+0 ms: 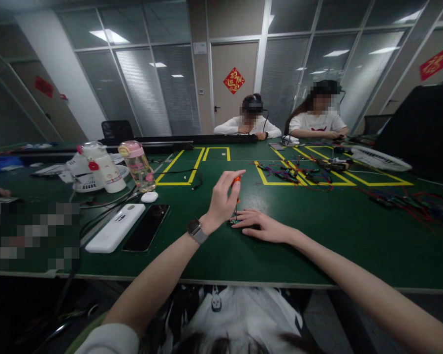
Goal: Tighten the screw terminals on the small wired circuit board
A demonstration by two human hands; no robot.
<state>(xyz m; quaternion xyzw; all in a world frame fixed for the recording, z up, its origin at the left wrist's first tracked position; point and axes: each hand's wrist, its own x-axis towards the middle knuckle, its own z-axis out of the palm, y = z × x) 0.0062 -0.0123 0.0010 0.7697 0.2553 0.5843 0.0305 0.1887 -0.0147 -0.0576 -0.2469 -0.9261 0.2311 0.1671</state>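
My left hand [223, 196], with a watch on its wrist, is closed around the orange handle of a screwdriver [238, 180]. The screwdriver stands upright, its thin dark shaft pointing down at a small green circuit board [235, 221] on the table. Whether the tip touches the board is too small to tell. Palm down, my right hand [264, 226] lies flat on the tabletop with its fingers stretched out, the fingertips resting at the board's right edge. The fingers partly cover the board.
Left of my hands lie a white power bank [115, 228], a black phone [146, 228] and a white earbud case [149, 197]. Behind them stand a pink-lidded bottle [138, 166] and a white bottle [109, 169]. Wired boards [421, 204] lie to the right. Two people sit across the green table [317, 260].
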